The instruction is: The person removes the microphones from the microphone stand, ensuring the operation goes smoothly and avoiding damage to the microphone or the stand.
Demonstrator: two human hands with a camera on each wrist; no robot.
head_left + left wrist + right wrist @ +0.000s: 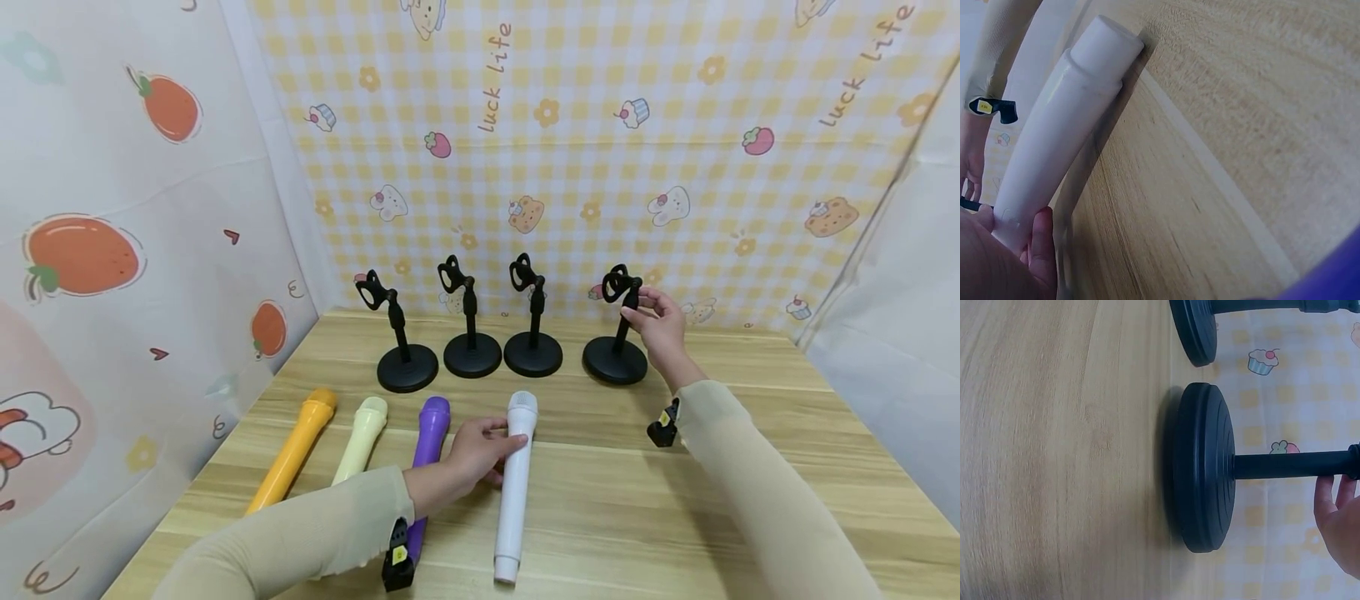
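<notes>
A white microphone point(513, 500) lies at the front middle of the table, its grille end pointing away from me. My left hand point(476, 454) holds it around the upper body, thumb on top. In the left wrist view, the plain tail end of the white microphone point(1063, 119) shows, with fingers point(1042, 247) beneath the body. At the back right, my right hand point(663, 329) grips the upper post of a black microphone stand point(615, 362), below its clip. The stand's round base point(1200, 469) appears flat on the table in the right wrist view.
Three other black stands, left point(407, 368), middle point(472, 356) and right point(533, 355), form a row at the back. Purple point(429, 437), pale yellow point(362, 437) and orange point(292, 450) microphones lie left of the white one. A patterned cloth point(570, 183) hangs behind the table.
</notes>
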